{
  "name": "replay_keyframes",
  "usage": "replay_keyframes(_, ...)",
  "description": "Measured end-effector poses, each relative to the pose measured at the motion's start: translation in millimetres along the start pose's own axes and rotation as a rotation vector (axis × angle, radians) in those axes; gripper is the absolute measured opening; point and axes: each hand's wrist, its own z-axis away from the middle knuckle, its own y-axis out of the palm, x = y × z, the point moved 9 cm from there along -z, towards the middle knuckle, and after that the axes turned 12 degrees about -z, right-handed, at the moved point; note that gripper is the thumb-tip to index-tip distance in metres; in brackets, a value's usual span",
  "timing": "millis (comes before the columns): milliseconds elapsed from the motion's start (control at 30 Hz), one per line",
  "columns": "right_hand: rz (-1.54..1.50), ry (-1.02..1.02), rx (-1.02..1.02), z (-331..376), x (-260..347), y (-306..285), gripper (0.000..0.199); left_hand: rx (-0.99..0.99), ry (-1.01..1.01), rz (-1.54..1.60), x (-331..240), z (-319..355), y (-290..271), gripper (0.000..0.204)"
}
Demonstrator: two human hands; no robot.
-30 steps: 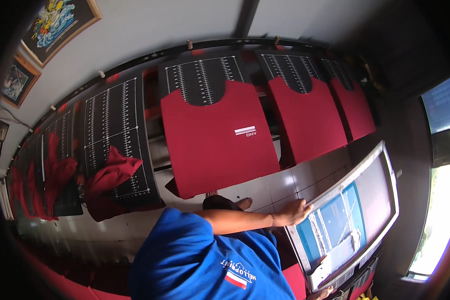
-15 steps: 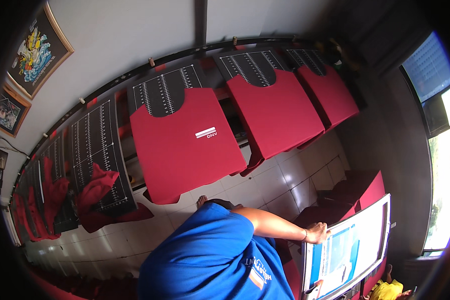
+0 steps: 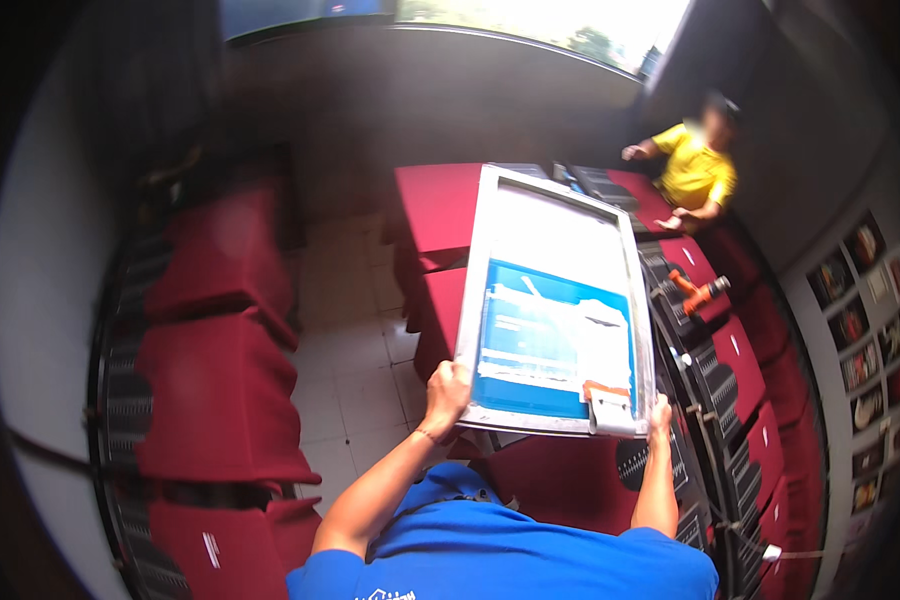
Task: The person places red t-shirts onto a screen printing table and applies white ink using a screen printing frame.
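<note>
A screen-printing frame point(image 3: 473, 290) with a pale rim and a blue-and-white mesh is held out in front of me, tilted. My left hand point(image 3: 448, 392) is closed around its near left corner. On the near right corner, my right hand point(image 3: 660, 414) grips the rim, its fingers partly hidden. A squeegee point(image 3: 610, 412) with an orange blade edge and a grey holder rests at the frame's near right end, beside my right hand. Red fabric pieces point(image 3: 440, 205) on boards lie beneath and beyond the frame.
A row of red shirts point(image 3: 220, 395) on dark boards runs along the left. More line the right, where an orange tool point(image 3: 698, 292) sits. At the far right is a person in yellow point(image 3: 696, 170). Tiled floor point(image 3: 345, 350) shows between the rows; framed pictures point(image 3: 850, 330) hang right.
My view has swung right, toward the window and the person in yellow. The frame has come from the lower right to the middle, still held in both hands.
</note>
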Motion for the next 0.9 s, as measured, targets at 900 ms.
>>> replay_keyframes(900, 0.001, -0.392, 0.059, -106, 34, 1, 0.054, -0.103, -0.009, 0.120, 61, 46, 104, 0.050)
